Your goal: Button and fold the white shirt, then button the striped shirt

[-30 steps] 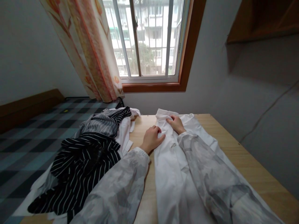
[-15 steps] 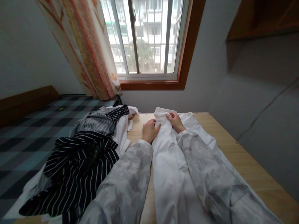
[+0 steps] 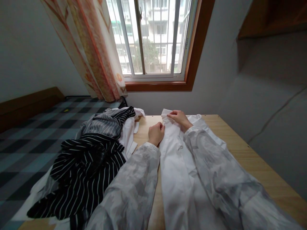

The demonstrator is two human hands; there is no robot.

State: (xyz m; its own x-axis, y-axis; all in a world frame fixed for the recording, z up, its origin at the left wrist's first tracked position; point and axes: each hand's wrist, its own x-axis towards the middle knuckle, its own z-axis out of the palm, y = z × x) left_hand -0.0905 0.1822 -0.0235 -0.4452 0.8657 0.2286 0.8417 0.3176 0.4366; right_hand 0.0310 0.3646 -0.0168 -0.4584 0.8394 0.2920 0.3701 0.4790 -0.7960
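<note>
A long white garment [image 3: 174,172] lies lengthwise on the wooden table, with creases along it and its narrow end pointing at the window; its exact kind is unclear. My right hand [image 3: 179,118] pinches the top edge of that far end between thumb and fingers. At the garment's left edge my left hand [image 3: 156,132] is closed, fingers curled in against the cloth; the bit of fabric in its grasp is mostly hidden. Both forearms wear grey-white patterned sleeves, and the right one covers part of the garment.
A black garment with white stripes [image 3: 88,172] lies heaped over white clothing [image 3: 128,131] on the left. Beyond it is a checked bed [image 3: 21,150]. The wooden table [image 3: 254,159] meets the wall below a window [image 3: 153,41]. A curtain [image 3: 91,48] hangs at left.
My left fingers have curled from a spread thumb into a closed grip at the garment's edge. My right hand has shifted slightly left and flatter along the far end. The view has moved slightly.
</note>
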